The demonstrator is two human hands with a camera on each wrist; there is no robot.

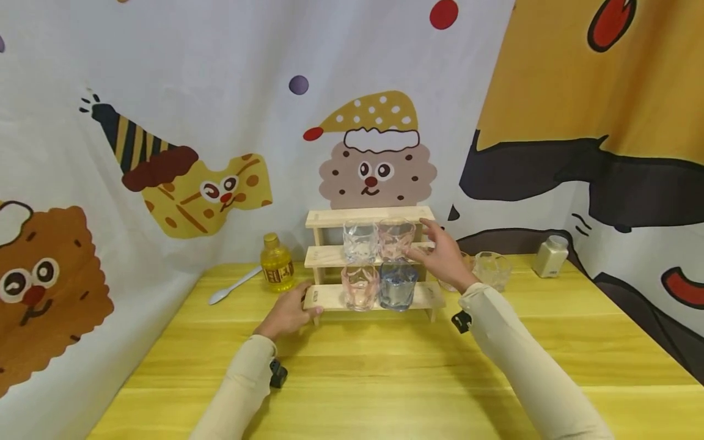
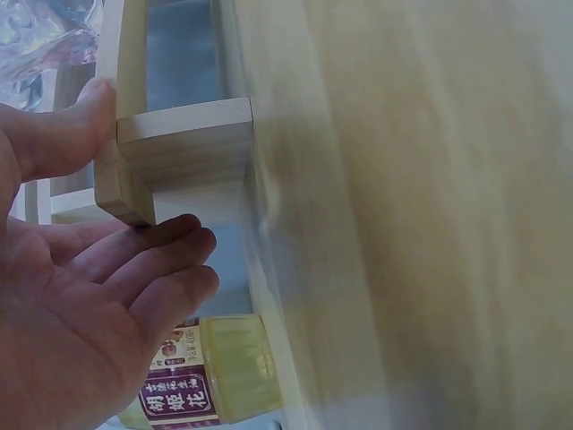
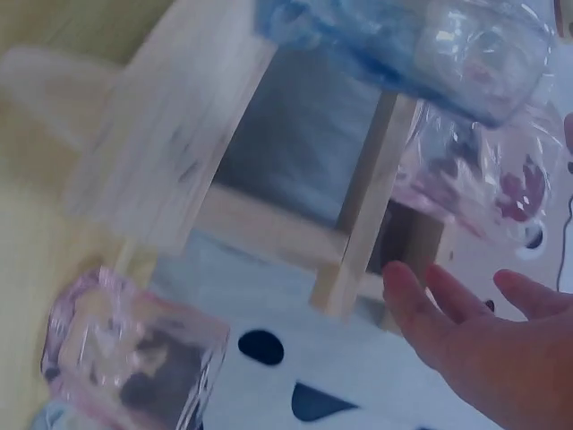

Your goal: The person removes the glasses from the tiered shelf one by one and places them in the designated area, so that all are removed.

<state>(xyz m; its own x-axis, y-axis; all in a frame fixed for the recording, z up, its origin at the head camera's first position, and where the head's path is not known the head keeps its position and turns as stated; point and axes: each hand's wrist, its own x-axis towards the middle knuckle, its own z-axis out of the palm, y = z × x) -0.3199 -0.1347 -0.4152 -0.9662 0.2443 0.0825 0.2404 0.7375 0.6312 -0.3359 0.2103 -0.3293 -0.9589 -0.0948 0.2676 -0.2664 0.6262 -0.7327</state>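
Observation:
A three-tier wooden rack (image 1: 330,297) stands against the backdrop. My left hand (image 1: 288,311) holds the left end of its lowest shelf, thumb on the board and fingers at the end and underside (image 2: 134,197). On that shelf sit a pink glass (image 1: 360,288) and a blue glass (image 1: 397,288). Above them, a clear glass (image 1: 360,243) and another pink glass (image 1: 393,235) stand side by side on the middle shelf. Beside this upper pink glass is my right hand (image 1: 447,256), its fingers spread and loosely extended.
Left of the rack are a yellow oil bottle (image 1: 277,267) and a white spoon (image 1: 235,286). To the right stand a clear glass (image 1: 493,271), a pink glass (image 3: 134,354) partly behind my right wrist, and a jar of pale contents (image 1: 551,256). A printed cloth (image 1: 231,79) hangs behind the table.

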